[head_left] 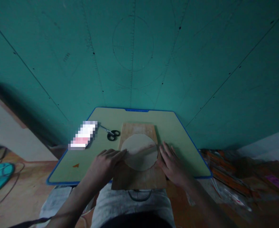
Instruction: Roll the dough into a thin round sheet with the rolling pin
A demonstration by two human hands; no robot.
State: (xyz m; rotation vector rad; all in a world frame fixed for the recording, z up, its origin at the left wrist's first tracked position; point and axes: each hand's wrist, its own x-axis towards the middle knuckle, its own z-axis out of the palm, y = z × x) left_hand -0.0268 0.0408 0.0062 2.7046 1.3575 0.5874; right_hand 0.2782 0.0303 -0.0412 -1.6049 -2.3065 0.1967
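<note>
A thin, pale round sheet (pixel 139 156) lies flat on a wooden board (pixel 139 182) on the desk (pixel 187 158). The left hand (pixel 108 160) is at its left rim; whether it pinches, I cannot tell. The right hand (pixel 170 163), released with fingers extended, lies along the right rim. The sheet looks light, probably limp and easily torn; opposite rims seem the safest hold.

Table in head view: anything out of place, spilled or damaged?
A small orange scrap lies alone at the left of the table. The pale round sheet carries a darker streak; crease or shadow, I can't tell. No spill visible.
</note>
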